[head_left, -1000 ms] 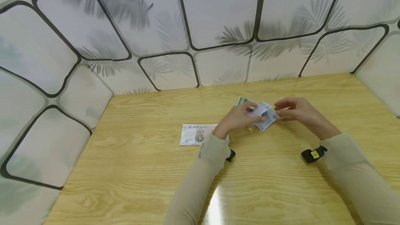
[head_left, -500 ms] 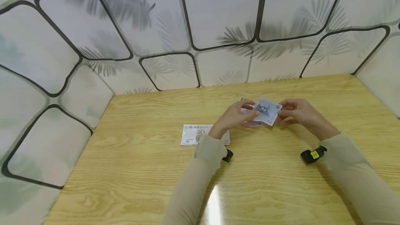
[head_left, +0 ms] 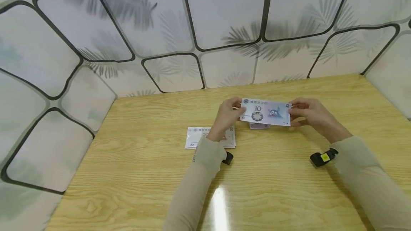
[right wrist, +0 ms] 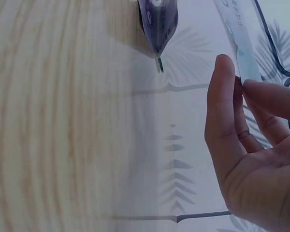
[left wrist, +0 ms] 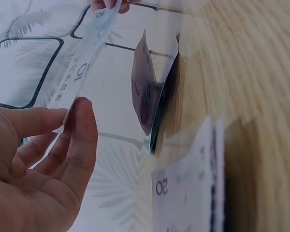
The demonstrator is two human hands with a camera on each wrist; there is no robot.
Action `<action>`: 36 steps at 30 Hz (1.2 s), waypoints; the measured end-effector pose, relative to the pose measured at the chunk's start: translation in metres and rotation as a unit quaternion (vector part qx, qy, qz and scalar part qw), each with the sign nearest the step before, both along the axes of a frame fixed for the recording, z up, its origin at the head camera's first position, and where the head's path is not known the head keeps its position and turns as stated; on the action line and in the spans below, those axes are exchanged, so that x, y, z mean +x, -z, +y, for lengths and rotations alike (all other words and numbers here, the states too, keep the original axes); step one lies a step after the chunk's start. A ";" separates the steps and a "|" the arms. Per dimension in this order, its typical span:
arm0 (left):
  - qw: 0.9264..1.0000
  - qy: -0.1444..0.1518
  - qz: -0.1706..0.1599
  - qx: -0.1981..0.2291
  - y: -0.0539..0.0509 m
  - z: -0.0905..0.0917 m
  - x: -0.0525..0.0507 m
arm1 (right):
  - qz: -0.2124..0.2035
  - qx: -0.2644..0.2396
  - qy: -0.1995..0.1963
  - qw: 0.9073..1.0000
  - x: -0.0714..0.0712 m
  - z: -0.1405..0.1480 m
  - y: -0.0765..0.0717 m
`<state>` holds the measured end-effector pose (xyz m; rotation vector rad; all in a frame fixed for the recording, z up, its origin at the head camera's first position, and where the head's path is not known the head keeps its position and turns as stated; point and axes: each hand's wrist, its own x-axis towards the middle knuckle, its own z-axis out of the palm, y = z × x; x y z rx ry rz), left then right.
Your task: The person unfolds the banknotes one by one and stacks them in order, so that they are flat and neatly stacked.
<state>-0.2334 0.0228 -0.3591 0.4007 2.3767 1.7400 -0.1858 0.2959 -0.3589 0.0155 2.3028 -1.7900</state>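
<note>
A pale blue-violet 10 banknote (head_left: 264,112) is stretched flat above the table between both hands. My left hand (head_left: 226,116) pinches its left end between thumb and fingers, as the left wrist view also shows with the banknote (left wrist: 82,67). The other end is pinched by my right hand (head_left: 309,114). Below the held note lies a folded purple banknote (head_left: 259,126), mostly hidden in the head view. In the left wrist view this purple note (left wrist: 144,87) stands bent up, with a greenish note (left wrist: 157,123) under it.
Banknotes marked 20 (head_left: 196,139) lie in a small pile on the wooden table (head_left: 135,174), partly covered by my left wrist. A patterned wall (head_left: 224,67) rises behind the table's far edge.
The 10 note was folded in my left hand; my right hand took its free end. Now it is spread wide, my left hand having moved left, and its 10 side faces me.
</note>
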 end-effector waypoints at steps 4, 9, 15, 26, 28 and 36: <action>1.000 -0.010 0.002 0.007 0.000 -0.003 0.000 | 0.004 -0.011 -0.004 1.000 -0.001 -0.002 -0.001; 1.000 -0.014 -0.007 0.009 0.002 -0.010 0.000 | 0.011 -0.039 -0.010 0.999 -0.001 -0.004 -0.002; 0.999 -0.013 -0.022 0.031 0.003 -0.018 -0.001 | 0.021 -0.043 -0.006 0.999 -0.002 -0.007 -0.003; 0.997 -0.007 -0.014 0.071 0.003 -0.029 -0.003 | 0.027 -0.045 -0.009 0.999 -0.007 -0.015 -0.007; 0.997 -0.013 -0.014 0.073 0.005 -0.033 -0.001 | 0.027 -0.061 -0.012 0.998 -0.008 -0.018 -0.005; 0.997 -0.029 -0.015 0.075 0.004 -0.046 0.004 | 0.035 -0.098 -0.021 0.994 -0.005 -0.029 -0.003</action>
